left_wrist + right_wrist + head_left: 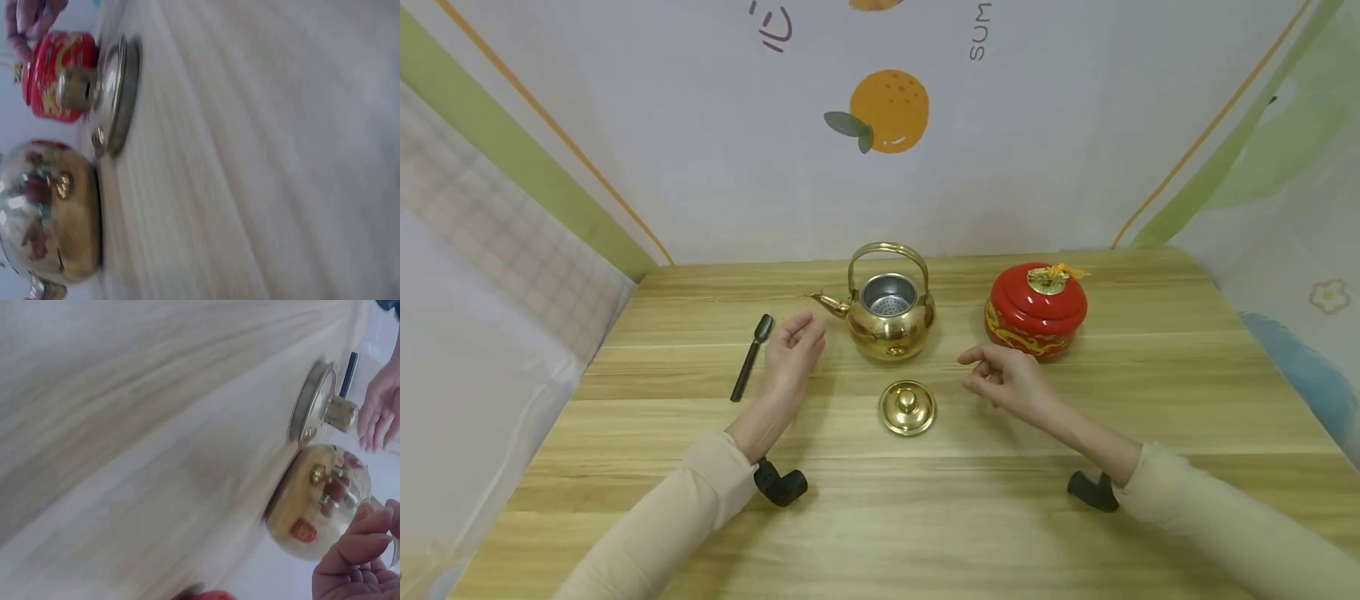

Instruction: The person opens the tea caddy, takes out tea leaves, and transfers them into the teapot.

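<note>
Taking the golden lid [907, 409] as the clock's centre, with 12 o'clock pointing away from the person, the golden teapot [891, 337] stands upright at 12 on the worktop [917, 517], just beyond it. The lid lies flat, knob upward, apart from the pot. The pot's mouth is uncovered and shows a perforated metal strainer [889, 305] seated inside; its handle [888, 247] arches above, and its spout [829, 305] points between 9 and 10 o'clock.

The left hand [789, 354] hovers at about 10 o'clock, between the teapot and a dark scoop [748, 367]. Its grip is slack and unloaded, the fingers softly bent near the spout. The scoop lies on the worktop with its bowl toward 1 o'clock and its handle end toward 7.

The right hand [1009, 383] is between 2 and 3 o'clock, palm side turned toward the lid. Its grip is likewise loose and unloaded, with the index finger reaching out farther than the other bent fingers. Just past it, at 2 o'clock, stands a closed red jar [1033, 308] with golden decoration and a yellow tassel on top; whether hand and jar touch cannot be told.

A pale curtain [715, 150] printed with an orange hangs behind.
</note>
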The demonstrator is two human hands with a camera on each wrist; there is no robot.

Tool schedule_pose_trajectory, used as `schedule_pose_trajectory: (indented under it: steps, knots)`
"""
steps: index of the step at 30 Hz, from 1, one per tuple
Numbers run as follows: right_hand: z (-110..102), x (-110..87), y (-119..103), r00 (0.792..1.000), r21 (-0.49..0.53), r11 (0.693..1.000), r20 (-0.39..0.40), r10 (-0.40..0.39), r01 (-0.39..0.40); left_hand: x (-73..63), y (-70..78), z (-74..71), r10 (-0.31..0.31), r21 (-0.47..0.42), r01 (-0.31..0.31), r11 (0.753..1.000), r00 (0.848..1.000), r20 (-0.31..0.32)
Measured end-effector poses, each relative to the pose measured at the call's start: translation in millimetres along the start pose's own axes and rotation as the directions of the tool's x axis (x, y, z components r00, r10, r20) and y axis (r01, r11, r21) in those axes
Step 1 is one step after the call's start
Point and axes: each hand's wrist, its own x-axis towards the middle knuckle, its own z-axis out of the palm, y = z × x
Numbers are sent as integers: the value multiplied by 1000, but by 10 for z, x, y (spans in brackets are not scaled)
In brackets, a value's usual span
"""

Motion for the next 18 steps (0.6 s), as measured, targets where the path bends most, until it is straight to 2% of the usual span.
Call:
schedule_pose_trajectory:
  steps: [4, 8, 10, 12, 15, 17, 18]
  knots:
    - [-126, -36, 15, 999, -22, 1000, -42, 6, -7, -180, -16, 136, 38, -14, -37, 999, 999, 33]
    - [-260, -58, 44, 996, -50, 999, -92, 1, -6, -363, -31, 331, 73, 6, -75, 997, 989, 130]
    - [-335, -58, 63, 992, -44, 999, -124, -14, 9, -437, -41, 431, 88, 38, -97, 995, 977, 196]
    - [-419, -60, 86, 987, -44, 999, -157, -17, 11, -489, -53, 536, 97, 72, -121, 990, 957, 274]
    - [-558, -70, 106, 978, -68, 998, -209, -8, -7, -518, -77, 700, 104, 128, -167, 978, 912, 396]
    - [-643, -73, 118, 970, -99, 995, -242, 5, -30, -507, -96, 802, 86, 152, -174, 973, 883, 461]
    - [-676, -65, 126, 966, -107, 993, -258, 11, -40, -495, -102, 845, 73, 175, -177, 969, 874, 480]
